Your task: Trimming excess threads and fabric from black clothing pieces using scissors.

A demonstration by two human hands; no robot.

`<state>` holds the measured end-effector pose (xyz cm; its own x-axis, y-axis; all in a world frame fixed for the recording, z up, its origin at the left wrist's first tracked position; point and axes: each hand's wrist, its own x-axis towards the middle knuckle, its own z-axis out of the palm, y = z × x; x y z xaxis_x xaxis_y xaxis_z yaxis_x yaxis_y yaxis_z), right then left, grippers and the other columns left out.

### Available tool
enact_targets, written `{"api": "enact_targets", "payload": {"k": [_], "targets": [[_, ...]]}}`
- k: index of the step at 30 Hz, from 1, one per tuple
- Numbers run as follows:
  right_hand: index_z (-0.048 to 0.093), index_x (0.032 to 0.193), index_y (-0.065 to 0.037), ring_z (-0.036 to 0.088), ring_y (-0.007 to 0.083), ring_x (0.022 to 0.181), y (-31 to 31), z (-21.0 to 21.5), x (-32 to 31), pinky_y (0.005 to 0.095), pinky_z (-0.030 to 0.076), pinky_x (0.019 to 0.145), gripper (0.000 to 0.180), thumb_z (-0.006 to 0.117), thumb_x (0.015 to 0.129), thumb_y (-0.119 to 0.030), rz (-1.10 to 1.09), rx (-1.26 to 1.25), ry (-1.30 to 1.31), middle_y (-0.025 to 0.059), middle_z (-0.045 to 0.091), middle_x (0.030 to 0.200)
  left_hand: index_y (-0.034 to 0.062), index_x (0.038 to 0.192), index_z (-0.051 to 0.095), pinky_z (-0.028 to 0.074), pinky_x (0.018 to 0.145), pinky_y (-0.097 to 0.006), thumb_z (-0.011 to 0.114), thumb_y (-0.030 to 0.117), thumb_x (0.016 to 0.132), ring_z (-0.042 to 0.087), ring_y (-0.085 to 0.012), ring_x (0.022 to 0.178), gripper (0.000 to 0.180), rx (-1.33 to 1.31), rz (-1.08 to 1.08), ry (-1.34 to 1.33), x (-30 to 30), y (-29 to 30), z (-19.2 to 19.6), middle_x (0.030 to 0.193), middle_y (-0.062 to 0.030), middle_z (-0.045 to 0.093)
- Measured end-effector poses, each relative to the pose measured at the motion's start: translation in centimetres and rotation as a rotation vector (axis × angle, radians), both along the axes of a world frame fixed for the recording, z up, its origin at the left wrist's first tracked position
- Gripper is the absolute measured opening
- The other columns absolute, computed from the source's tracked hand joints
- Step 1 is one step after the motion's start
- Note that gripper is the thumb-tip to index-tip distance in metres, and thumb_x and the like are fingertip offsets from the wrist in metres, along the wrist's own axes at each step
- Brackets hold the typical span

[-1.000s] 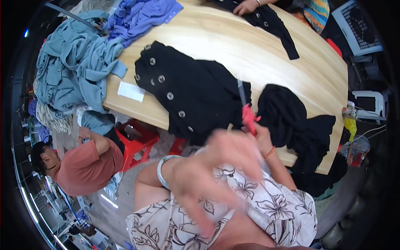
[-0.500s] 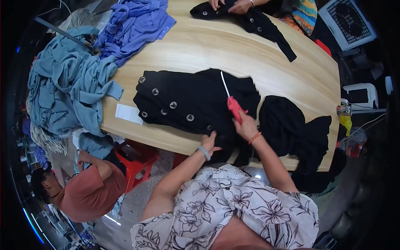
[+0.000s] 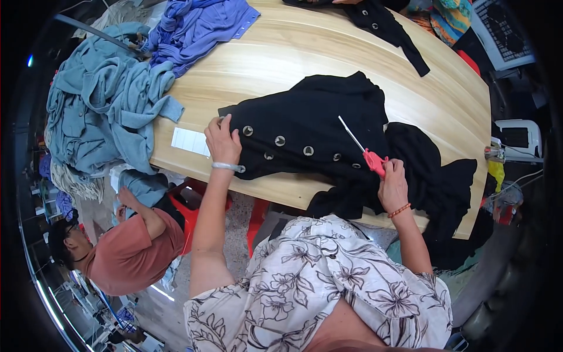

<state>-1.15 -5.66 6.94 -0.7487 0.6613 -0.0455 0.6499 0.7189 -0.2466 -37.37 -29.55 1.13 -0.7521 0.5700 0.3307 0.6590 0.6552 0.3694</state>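
A black knit cardigan (image 3: 328,111) with several round, shiny buttons is spread over the wooden table in front of me. At its left end my left hand (image 3: 223,141) has its fingers closed on the hem. My right hand (image 3: 393,186) grips the red handles of a pair of scissors (image 3: 373,159). Their narrow blades, held together, point up and to the left above the cardigan. Close by on the right, more black knit fabric (image 3: 419,158) lies bunched and hangs over the table's near edge.
A white ruled card (image 3: 190,142) lies left of the cardigan on the table (image 3: 281,44). Blue-grey garments (image 3: 105,100) and purple garments (image 3: 196,29) are heaped at the left. Across the table, another person's hand touches a black buttoned garment (image 3: 390,29). A seated person (image 3: 132,252) and red stools are at lower left.
My left hand has gone from the cardigan's near edge to its left end. The cardigan's left end has narrowed and shifted right. The scissors in my right hand have moved right and slightly nearer.
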Motion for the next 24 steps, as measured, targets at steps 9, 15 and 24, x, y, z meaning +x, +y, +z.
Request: {"api": "enact_targets", "payload": {"k": [9,15,24], "targets": [[0.055,0.107,-0.009,0.06,0.0342,0.088,-3.9,3.2,-8.4,0.0416,0.047,0.076,0.027,0.067,0.084,-0.014,0.227,-0.351,0.122,0.0144,0.063,0.091,0.0048,0.094,0.058,0.051,0.068,-0.036,0.071,-0.002,0.075,0.062,-0.0292,0.075,0.025,0.063,-0.205,-0.432,-5.0,-1.0,0.3,0.089,-0.0136,0.055],[0.056,0.098,-0.006,0.062,0.036,0.071,-6.3,1.5,-14.2,0.0456,0.048,0.065,0.022,0.064,0.088,-0.023,0.352,-0.436,-0.023,0.0165,0.063,0.076,0.004,0.092,0.061,0.049,0.061,-0.031,0.07,0.0,0.078,0.059,-0.0234,0.065,0.017,0.102,-0.278,-0.715,-7.2,-2.5,-2.6,0.085,-0.0106,0.059],[0.055,0.108,-0.007,0.064,0.0342,0.083,-8.4,3.2,-15.3,0.0453,0.05,0.073,0.027,0.062,0.083,-0.012,0.278,-0.482,-0.057,0.0163,0.065,0.083,0.0075,0.106,0.063,0.045,0.083,-0.042,0.079,0.019,0.071,0.055,-0.033,0.094,0.04,0.153,-0.722,-0.31,-5.2,0.6,0.9,0.098,-0.0123,0.058]]}}
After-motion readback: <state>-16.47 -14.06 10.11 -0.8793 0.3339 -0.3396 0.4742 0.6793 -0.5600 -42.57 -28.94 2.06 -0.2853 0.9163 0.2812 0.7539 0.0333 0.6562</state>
